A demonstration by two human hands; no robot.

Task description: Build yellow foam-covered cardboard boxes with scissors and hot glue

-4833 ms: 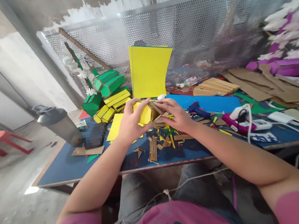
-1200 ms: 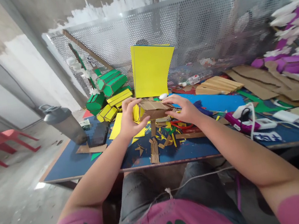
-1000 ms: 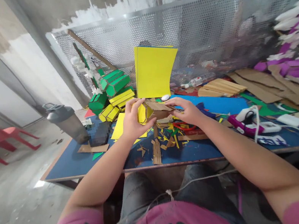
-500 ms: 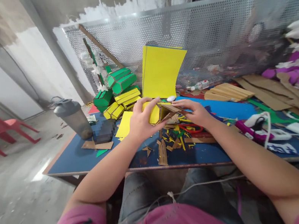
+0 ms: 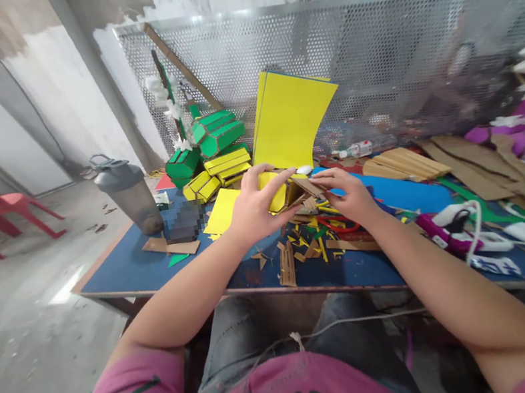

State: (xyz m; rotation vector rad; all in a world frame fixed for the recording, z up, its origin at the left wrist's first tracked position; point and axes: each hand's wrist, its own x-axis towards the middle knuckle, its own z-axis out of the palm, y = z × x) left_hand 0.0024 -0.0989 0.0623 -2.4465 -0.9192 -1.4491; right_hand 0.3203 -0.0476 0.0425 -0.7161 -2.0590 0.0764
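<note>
My left hand [image 5: 255, 210] is wrapped round a small yellow cardboard box [image 5: 277, 200], its open end facing right. My right hand [image 5: 349, 193] pinches a brown cardboard piece [image 5: 311, 189] at that open end; whether the piece is fixed to the box I cannot tell. Below both hands lie yellow, green and brown scraps [image 5: 311, 247] and a short cardboard strip [image 5: 286, 265]. Red-handled scissors [image 5: 341, 223], as far as they show, lie partly covered beneath my right hand. A yellow sheet [image 5: 222, 211] is just left of my left hand.
Yellow boxes [image 5: 227, 162] and green boxes [image 5: 219, 133] are stacked behind at left, near a grey shaker bottle [image 5: 126, 197]. A tall yellow sheet [image 5: 296, 116] leans on the perforated metal panel [image 5: 379, 54]. At right lie cardboard sheets [image 5: 468, 170] and a purple-and-white device [image 5: 444, 229] with a cable.
The whole view has shifted slightly. My right hand's cardboard piece has tilted a little at the box's open end; both hands keep their hold.
</note>
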